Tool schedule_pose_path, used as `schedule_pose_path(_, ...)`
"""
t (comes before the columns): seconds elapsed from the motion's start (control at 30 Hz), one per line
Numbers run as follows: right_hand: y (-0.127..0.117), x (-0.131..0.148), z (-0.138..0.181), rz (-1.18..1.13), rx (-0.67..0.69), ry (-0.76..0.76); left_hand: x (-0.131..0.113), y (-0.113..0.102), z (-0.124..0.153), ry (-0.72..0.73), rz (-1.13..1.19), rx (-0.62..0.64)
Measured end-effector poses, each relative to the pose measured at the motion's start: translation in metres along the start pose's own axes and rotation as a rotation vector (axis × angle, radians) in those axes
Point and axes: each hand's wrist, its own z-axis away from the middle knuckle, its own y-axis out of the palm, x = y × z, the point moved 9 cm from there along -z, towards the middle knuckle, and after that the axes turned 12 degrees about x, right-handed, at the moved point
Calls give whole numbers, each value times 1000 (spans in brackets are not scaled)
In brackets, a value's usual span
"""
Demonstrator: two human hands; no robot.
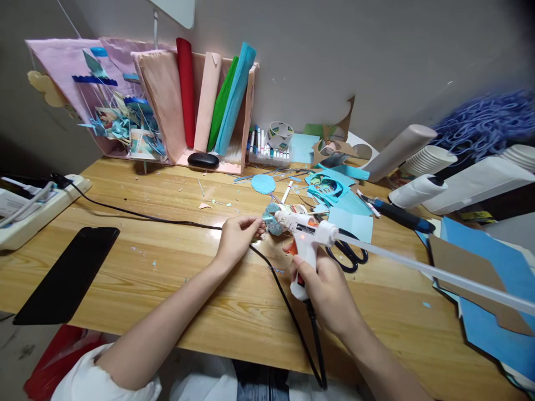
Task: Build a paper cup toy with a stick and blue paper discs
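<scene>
One glue gun (309, 228), clenched in the right hand (330, 295), meets one teal paper piece (273, 221) pinched in the left hand (236, 236) just beside it — one pair of scissors (351, 254) right of both hands, a pink rack (249, 111) beyond them holding five coloured rolls (186, 94).

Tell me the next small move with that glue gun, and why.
Probably a gentle squeeze of the trigger. The right hand grips the glue gun, its nozzle appears to sit right at the small blue craft piece, and the left hand pinches that piece steady. A glue stick is loaded in the back.
</scene>
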Motion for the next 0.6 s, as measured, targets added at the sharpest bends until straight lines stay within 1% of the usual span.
schedule_pose_path(0.13,3,5,4,148,-36,16,1,2,1,5,-29,22)
schedule_pose_path(0.27,3,14,5,252,-66,-26,-3,0,4,37,-156,12)
schedule_pose_path(0.37,6,13,4,272,-58,-11,-10,0,6,74,-256,-3)
schedule_pose_path(0.6,9,9,2,257,-57,17,-13,3,8,98,-338,3)
